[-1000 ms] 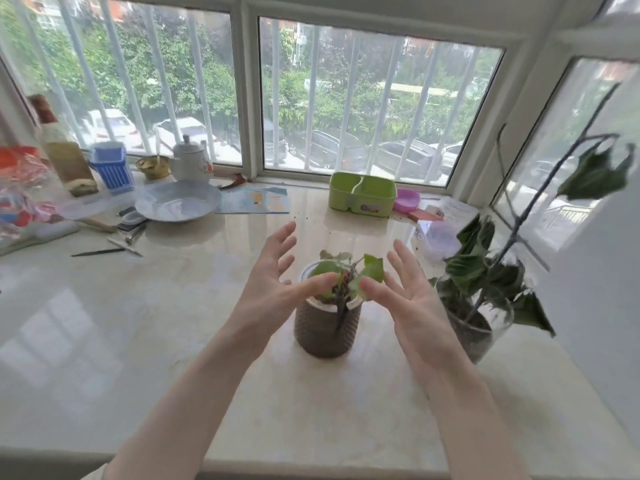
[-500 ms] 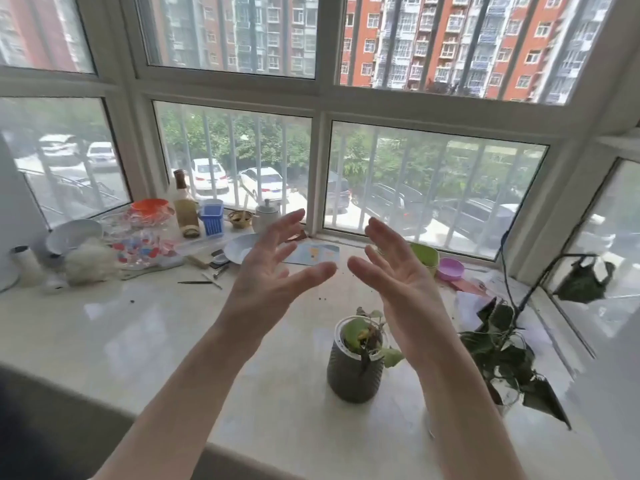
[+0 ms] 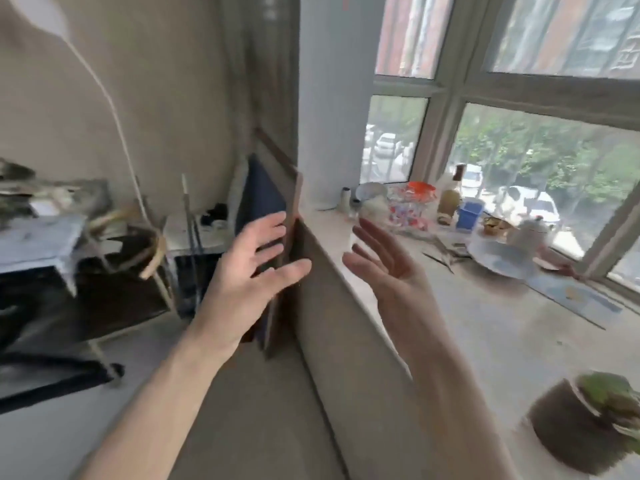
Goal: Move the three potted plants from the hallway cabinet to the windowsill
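Grip empty, left hand (image 3: 247, 271), right hand (image 3: 388, 268) now left of potted plant (image 3: 585, 424)

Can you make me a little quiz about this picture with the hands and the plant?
1. True or false: the left hand and the right hand are both open and hold nothing.
2. Where does the brown ribbed pot with the green plant stand? A) on the floor B) on the pale stone windowsill C) in a hand
3. Fill in: the small box near the window is coloured ____.

Key: 1 true; 2 B; 3 blue.
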